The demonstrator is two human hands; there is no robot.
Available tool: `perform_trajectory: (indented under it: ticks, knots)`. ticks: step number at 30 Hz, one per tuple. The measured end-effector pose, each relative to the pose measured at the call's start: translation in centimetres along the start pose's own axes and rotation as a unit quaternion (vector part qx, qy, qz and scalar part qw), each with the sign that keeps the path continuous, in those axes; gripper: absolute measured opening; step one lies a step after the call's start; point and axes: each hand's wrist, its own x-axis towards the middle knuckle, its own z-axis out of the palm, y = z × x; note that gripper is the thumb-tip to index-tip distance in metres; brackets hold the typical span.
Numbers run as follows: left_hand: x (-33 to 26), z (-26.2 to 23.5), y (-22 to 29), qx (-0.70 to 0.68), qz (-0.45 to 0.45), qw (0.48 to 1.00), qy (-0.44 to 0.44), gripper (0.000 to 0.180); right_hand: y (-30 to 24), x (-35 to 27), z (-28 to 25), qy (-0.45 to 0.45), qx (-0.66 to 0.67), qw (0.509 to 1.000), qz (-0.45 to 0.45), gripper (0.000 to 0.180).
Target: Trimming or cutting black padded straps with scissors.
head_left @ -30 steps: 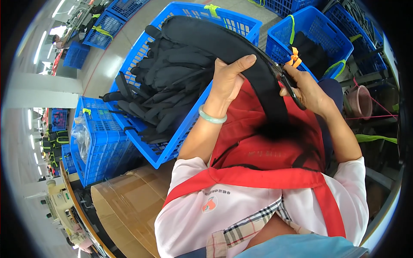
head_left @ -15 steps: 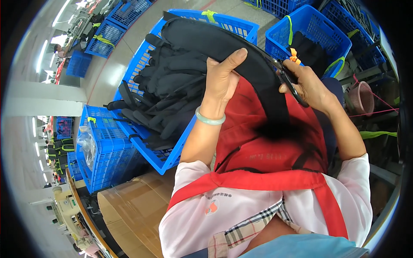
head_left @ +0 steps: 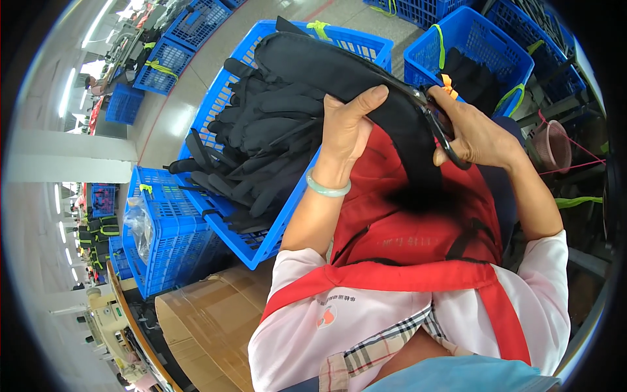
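A long black padded strap (head_left: 307,57) curves across in front of me, its wide end over the blue crate and its narrow end hanging against my red apron. My left hand (head_left: 345,134) is closed on its near edge, thumb on top. My right hand (head_left: 480,134) grips black-handled scissors (head_left: 439,130), with an orange ribbon (head_left: 448,86) beside the fingers. The blades lie at the strap's far edge; whether they are apart is not clear. Under the strap's far end, a heap of similar black straps (head_left: 268,124) fills the crate (head_left: 251,253).
Another blue crate (head_left: 418,65) with black pieces stands at the far right, beside a pink basket (head_left: 552,147). Stacked blue crates (head_left: 173,261) and a cardboard box (head_left: 215,313) are at my left. A sewing machine (head_left: 108,313) stands at the lower left.
My left hand and the strap have shifted a little to the right and nearer me. The right hand with the scissors has moved slightly the same way. The whole view has shifted slightly.
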Motion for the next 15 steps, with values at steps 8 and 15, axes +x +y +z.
perform_trajectory:
  ticks: [8,15]
  knots:
    - [0.0,0.1,-0.1,-0.018,-0.009,1.000,0.000,0.023,1.5,0.3,0.4,-0.003,0.031,0.999,0.045,0.050]
    - [0.0,0.1,0.2,-0.023,-0.008,1.000,-0.005,0.022,0.6,-0.2,0.2,-0.013,-0.014,1.000,-0.010,0.051]
